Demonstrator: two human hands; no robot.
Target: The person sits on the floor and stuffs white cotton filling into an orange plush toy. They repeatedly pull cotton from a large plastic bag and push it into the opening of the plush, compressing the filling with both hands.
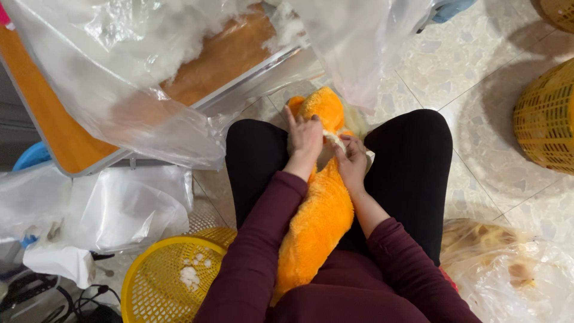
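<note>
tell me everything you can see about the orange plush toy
The orange plush toy is long, soft and fuzzy, bright orange, lying lengthwise on the person's lap between black-clad knees. Near its far end, white stuffing shows at an opening. The left hand and right hand press on it there.

Under me is a pale speckled terrazzo floor (478,54) with thin joint lines. On it, by my left knee, stands a round yellow plastic lattice basket (156,284) with bits of white stuffing inside. Another yellow lattice basket (547,116) stands to my right. A clear crinkled plastic bag (514,272) lies by my right hip, and folded clear plastic sheeting (122,206) lies to my left.
</note>
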